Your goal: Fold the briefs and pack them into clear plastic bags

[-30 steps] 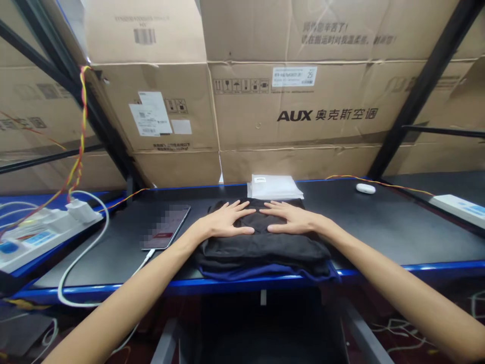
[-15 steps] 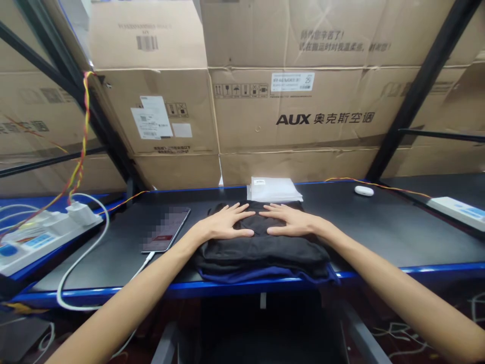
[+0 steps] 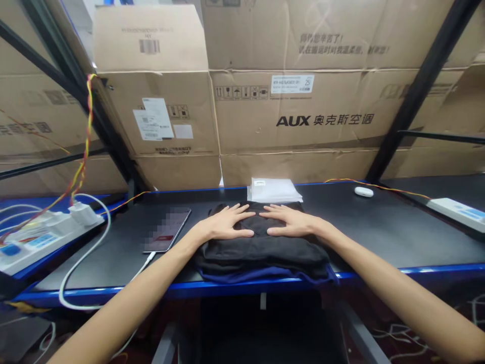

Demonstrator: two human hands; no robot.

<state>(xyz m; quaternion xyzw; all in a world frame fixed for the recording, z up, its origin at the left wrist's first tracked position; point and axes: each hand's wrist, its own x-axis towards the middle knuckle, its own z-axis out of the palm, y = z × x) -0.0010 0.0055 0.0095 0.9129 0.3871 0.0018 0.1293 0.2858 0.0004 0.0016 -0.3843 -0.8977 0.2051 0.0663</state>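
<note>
Black table (image 3: 379, 227): dark cloth (image 3: 261, 253) under left hand (image 3: 229, 222), right hand (image 3: 291, 221); white packet (image 3: 276, 190) beyond both; phone (image 3: 170, 231) left of them; small white case (image 3: 364, 192) right.

Black cloth (image 3: 261, 251): soft, creased, matt with a faint sheen on its folds; dark blue cloth (image 3: 246, 275) beneath it, wrinkled. Table (image 3: 379, 227) under the cloth: black top, smooth, semi-matt, hazy reflections; blue edge glossy. Behind the cloth: packet (image 3: 275, 190), whitish, smooth plastic look. Left of the cloth: phone (image 3: 168, 231), glassy, smooth; white cable (image 3: 85, 253), smooth plastic look. Right of and beyond the cloth: small white case (image 3: 364, 192), glossy, rounded. Behind all, cardboard (image 3: 250, 116): brown, matt, creased; paper labels (image 3: 155, 119) on it.
</note>
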